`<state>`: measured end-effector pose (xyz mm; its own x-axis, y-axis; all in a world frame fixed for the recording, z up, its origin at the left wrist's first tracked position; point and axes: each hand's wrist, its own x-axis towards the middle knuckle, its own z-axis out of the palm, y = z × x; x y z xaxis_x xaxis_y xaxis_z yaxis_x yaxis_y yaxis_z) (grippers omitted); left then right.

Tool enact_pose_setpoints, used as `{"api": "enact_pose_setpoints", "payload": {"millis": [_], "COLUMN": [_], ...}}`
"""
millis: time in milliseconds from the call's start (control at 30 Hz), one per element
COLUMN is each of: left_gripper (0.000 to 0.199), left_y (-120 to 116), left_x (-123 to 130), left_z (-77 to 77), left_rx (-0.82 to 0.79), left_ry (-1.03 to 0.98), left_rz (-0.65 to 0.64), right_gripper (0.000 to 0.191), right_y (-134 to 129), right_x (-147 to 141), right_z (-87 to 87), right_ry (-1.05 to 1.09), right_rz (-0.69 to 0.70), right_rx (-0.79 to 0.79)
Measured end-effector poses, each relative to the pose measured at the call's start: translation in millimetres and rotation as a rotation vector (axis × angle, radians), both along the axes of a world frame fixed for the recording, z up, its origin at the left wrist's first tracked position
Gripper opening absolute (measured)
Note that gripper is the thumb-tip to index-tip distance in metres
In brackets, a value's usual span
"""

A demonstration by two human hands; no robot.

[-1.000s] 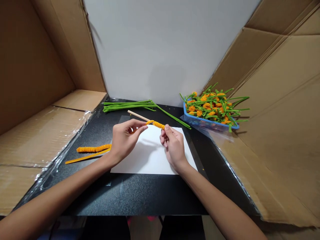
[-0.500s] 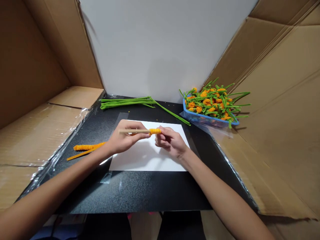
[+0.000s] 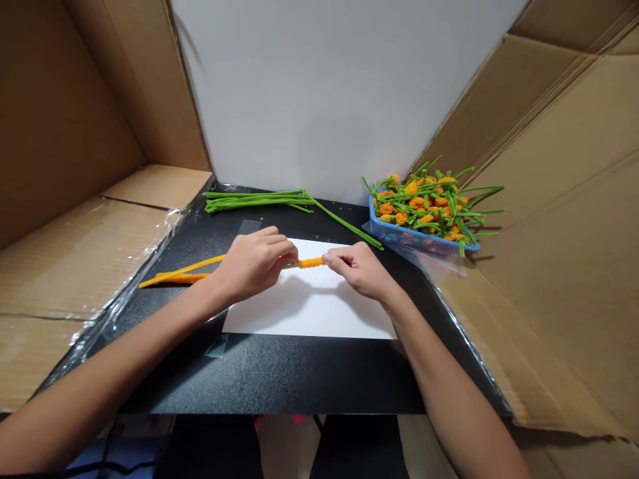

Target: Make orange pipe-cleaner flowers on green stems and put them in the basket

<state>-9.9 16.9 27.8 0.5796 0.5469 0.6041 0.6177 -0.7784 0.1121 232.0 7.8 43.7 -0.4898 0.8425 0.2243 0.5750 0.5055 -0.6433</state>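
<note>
A short orange coil of fuzzy pipe cleaner stretches level between my two hands, above a white sheet of paper. My left hand, back upward, is closed with its fingertips at the coil's left end. The wooden stick seen before is mostly or wholly hidden by that hand. My right hand pinches the right end between thumb and forefinger. Left of my left wrist lie a straight orange pipe cleaner and a thicker wound orange piece, partly covered by the arm.
Green pipe cleaners lie at the back of the black table, one bent toward the right. A blue basket heaped with orange and green pipe-cleaner pieces stands back right. Cardboard walls flank both sides.
My left hand has turned over, back now upward, and the stick has gone from sight. My right hand has shifted right and rolled over. The coil looks longer and thinner.
</note>
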Motion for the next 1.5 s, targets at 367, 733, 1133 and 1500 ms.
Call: {"api": "enact_pose_setpoints", "payload": {"millis": [367, 733, 1133, 1500], "left_gripper": [0.017, 0.008, 0.007, 0.011], "left_y": [-13, -15, -17, 8], "left_x": [11, 18, 21, -8], "left_z": [1.4, -14.2, -12.7, 10.6], "left_rx": [0.179, 0.231, 0.215, -0.612], "left_ry": [-0.230, -0.402, -0.507, -0.399], "left_rz": [0.212, 0.062, -0.009, -0.426], "right_gripper": [0.043, 0.046, 0.040, 0.049], "right_y": [-13, -13, -15, 4], "right_x": [-26, -43, -49, -3], "right_z": [-13.4, -25.2, -27.8, -23.3], "right_ry": [0.140, 0.974, 1.323, 0.706], "right_rz": [-0.318, -0.322, -0.119, 0.314], "right_rx": [0.410, -0.249, -0.868, -0.651]}}
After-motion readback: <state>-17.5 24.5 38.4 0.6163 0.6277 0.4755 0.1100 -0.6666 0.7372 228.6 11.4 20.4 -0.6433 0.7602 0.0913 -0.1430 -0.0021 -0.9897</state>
